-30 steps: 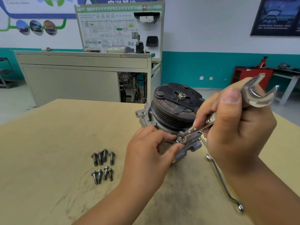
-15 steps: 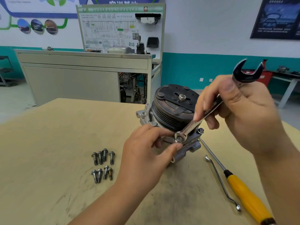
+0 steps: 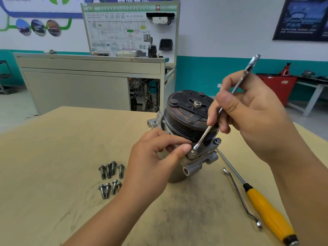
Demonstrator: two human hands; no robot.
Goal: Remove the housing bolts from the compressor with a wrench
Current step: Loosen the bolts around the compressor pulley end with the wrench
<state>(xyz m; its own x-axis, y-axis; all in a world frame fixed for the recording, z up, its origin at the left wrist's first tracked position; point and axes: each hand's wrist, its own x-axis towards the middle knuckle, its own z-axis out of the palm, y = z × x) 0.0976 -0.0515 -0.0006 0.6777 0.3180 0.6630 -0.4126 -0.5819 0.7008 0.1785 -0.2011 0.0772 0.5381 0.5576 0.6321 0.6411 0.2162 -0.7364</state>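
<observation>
Compressor (image 3: 186, 121) stands pulley-up, right of the table (image 3: 53, 174) centre. Step in hand: loosening a housing bolt (image 3: 193, 153) on its near flange. Right hand (image 3: 248, 112) grips the wrench (image 3: 240, 82) shank, fingers curled; left hand (image 3: 154, 157) pinches the wrench head onto the bolt. Eight removed bolts (image 3: 111, 176) lie left. Next, probably: swing the shank without the head slipping off.

left of the compressor (image 3: 186, 110), the left hand (image 3: 152, 162) is bare, its thumbnail cut short and rounded, and the left forearm (image 3: 106, 219) is bare too. right of the compressor, the right hand (image 3: 252, 119) and right forearm (image 3: 305, 183) are likewise bare.
</observation>
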